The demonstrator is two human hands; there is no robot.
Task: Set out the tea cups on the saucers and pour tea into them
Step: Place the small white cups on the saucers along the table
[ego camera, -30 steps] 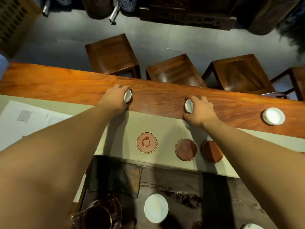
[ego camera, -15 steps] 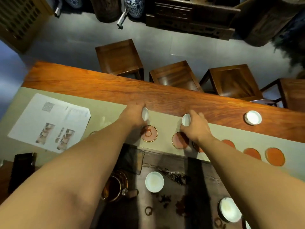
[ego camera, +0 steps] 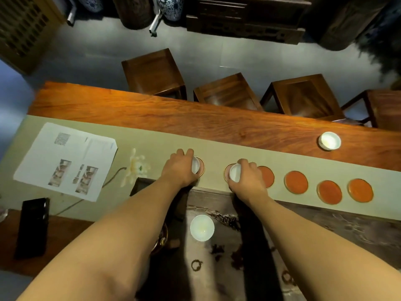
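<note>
Cups go down level & centred: left hand grips one cup over the saucer at 9 o'clock of the row, right hand pinches another cup on the next saucer, so release gently w/o sliding.

Dim, warm overhead light; fisheye-warped edges

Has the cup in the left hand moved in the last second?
Yes. The left hand brought its cup from the bare wood toward the person, onto the leftmost saucer.
</note>
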